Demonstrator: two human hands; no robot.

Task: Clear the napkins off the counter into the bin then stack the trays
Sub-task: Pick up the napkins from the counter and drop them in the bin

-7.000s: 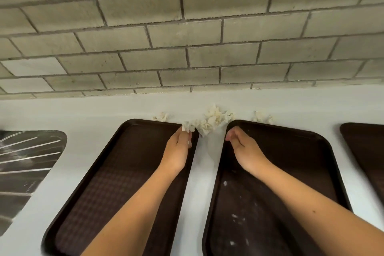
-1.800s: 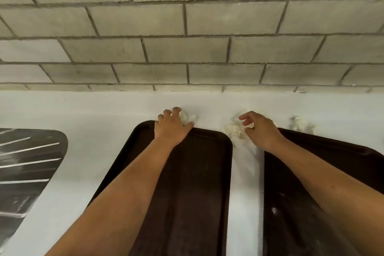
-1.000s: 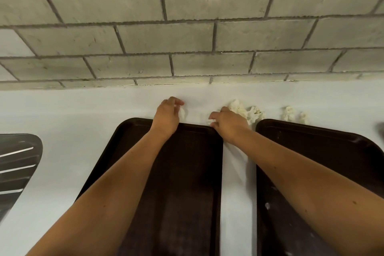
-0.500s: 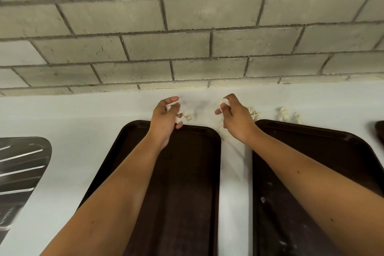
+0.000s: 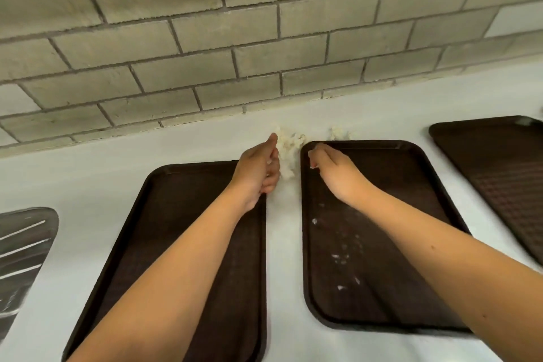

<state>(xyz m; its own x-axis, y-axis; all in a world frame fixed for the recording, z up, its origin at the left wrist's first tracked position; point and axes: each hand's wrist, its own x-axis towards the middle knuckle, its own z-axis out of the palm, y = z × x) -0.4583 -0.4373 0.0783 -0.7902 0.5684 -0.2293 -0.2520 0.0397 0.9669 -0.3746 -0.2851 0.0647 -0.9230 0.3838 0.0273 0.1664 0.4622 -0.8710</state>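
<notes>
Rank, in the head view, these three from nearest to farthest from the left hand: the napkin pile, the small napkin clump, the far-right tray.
1. napkin pile, just right of the left hand, beside its fingers.
2. small napkin clump, farther right, behind the middle tray.
3. far-right tray, at the frame's right edge.

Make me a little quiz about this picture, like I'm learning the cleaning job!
1. True or false: the trays are already stacked.
2. Where is the biggest napkin pile? A) in a bin B) on the counter, between the left tray and the middle tray C) on top of a tray
3. How many trays show?
Key: 1. False, they lie apart. 2. B, right beside the left hand. 3. Three; the right tray is cut off by the picture's edge.
</notes>
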